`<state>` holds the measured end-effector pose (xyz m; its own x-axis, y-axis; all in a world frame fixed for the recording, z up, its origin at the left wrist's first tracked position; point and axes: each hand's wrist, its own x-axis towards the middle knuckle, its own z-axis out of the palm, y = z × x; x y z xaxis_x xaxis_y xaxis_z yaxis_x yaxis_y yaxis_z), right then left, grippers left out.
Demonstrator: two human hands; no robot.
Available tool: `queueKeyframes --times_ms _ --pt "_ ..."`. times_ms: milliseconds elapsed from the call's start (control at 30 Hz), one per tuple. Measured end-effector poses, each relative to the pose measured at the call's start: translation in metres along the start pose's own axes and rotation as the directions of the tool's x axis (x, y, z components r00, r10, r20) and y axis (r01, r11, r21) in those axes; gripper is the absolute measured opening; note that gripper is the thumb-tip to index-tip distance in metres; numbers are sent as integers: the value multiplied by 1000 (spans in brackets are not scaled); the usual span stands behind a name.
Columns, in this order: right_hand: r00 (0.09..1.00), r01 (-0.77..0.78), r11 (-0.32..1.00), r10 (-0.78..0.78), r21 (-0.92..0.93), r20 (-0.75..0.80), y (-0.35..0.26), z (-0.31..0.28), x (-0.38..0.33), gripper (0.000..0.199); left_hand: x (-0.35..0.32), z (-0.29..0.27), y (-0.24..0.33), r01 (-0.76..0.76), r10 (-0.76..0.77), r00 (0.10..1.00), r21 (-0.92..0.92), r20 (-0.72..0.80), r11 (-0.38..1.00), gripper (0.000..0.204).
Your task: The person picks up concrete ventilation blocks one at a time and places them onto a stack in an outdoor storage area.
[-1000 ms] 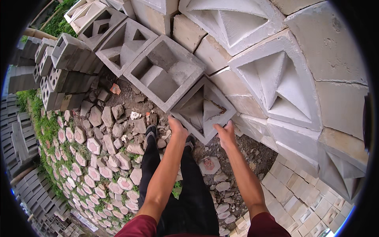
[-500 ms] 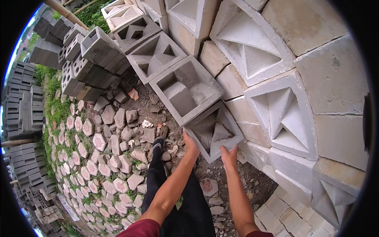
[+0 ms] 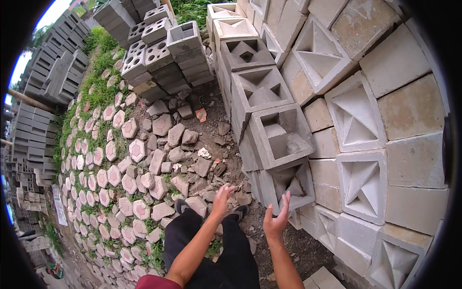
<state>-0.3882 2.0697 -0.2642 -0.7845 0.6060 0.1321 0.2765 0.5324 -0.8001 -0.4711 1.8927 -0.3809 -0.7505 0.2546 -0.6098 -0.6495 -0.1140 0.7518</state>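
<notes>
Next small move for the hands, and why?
I'd probably draw the right hand back from the grey, square-faced concrete block with angular recesses: its fingers overlap the block's near edge in view, contact unclear, but neither hand grips it, and the left hand is open and clear of it.

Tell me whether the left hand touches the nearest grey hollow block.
Apart: the head view shows rubble between the left hand and the grey hollow block.

No text, label, brand, number or sign readable anywhere in view.
</notes>
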Motion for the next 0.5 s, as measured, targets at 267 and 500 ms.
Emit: queueKeyframes --times_ms 267,500 --pt "843 143 964 -237 223 482 -53 124 -75 12 -103 -195 27 -14 -110 928 -329 -356 944 47" --pt "644 234 955 -293 183 707 -118 236 -111 12 -181 -291 15 -172 -158 852 -552 -498 816 43"
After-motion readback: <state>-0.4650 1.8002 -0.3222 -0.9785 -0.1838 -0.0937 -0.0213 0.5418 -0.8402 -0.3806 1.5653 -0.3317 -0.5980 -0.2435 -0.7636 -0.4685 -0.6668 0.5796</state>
